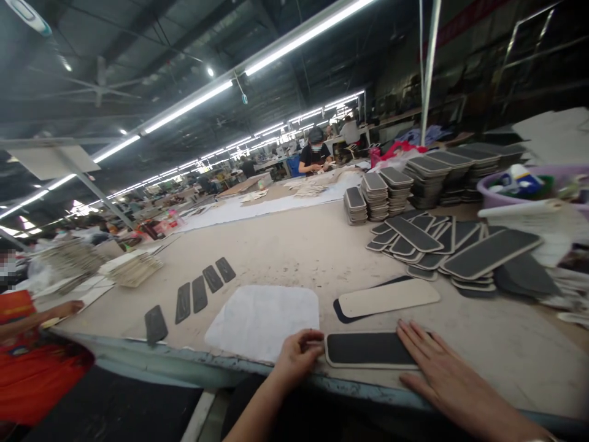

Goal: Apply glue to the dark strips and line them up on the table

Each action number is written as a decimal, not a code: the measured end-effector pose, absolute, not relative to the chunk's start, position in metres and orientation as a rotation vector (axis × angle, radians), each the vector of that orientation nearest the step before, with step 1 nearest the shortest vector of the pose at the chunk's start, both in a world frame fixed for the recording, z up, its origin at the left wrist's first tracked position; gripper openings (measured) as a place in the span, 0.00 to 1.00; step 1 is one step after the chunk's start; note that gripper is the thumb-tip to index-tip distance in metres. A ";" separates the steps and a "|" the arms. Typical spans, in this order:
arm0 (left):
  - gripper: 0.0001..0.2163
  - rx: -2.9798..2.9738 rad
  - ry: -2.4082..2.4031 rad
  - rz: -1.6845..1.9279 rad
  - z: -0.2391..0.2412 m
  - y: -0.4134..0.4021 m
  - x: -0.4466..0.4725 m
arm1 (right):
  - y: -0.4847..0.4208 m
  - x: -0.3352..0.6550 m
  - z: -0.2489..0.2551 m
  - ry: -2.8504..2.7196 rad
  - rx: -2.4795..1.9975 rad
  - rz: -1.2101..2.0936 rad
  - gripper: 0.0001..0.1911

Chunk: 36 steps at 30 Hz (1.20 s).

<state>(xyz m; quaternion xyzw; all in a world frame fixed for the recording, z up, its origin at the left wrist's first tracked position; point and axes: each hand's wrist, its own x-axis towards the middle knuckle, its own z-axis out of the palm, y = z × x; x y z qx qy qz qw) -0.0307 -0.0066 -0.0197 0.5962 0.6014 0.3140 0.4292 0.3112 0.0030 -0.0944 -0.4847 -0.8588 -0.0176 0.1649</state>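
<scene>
Bare hands are apart, the left hand [299, 359] curled, the right hand [442, 368] flat with fingers extended. Beneath them spreads a broad beige surface [285, 245]. At right lies a loose heap of dark grey, pale-edged panels [416, 236]; left of centre, a white, flat sheet [271, 319]. Near the front edge, 1 dark grey rectangular panel with a pale border [368, 348] sits under the right hand; whether the left fingers pinch its left end cannot be told. Farther left lie 5 small black rectangular pieces [199, 294].
</scene>
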 end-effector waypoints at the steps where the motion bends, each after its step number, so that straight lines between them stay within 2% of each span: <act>1: 0.15 1.545 1.552 0.856 -0.014 -0.007 -0.031 | 0.003 0.310 -0.094 -2.444 -1.390 -0.032 0.42; 4: 0.18 1.943 1.575 0.896 0.009 -0.011 -0.009 | 0.003 0.307 -0.093 -2.436 -1.410 0.019 0.42; 7: 0.27 2.294 1.423 0.534 0.020 -0.018 0.041 | 0.004 0.306 -0.097 -2.431 -1.406 0.019 0.42; 10: 0.35 2.388 1.372 0.250 0.008 -0.022 0.079 | 0.006 0.307 -0.103 -2.424 -1.376 0.005 0.43; 13: 0.39 2.353 1.465 0.123 -0.010 -0.025 0.075 | 0.006 0.308 -0.103 -2.415 -1.364 0.003 0.43; 22: 0.38 2.314 1.500 -0.039 -0.016 -0.026 0.031 | 0.002 0.299 -0.086 -2.376 -1.372 0.213 0.41; 28: 0.30 2.100 1.569 0.092 -0.005 -0.004 0.024 | 0.002 0.299 -0.050 -2.342 -1.438 0.494 0.42; 33: 0.33 2.230 1.547 -0.083 0.006 -0.005 0.027 | 0.000 0.295 -0.053 -2.204 -1.528 0.359 0.40; 36: 0.35 2.293 1.489 -0.219 0.011 -0.011 0.031 | 0.000 0.291 -0.061 -2.223 -1.549 0.380 0.43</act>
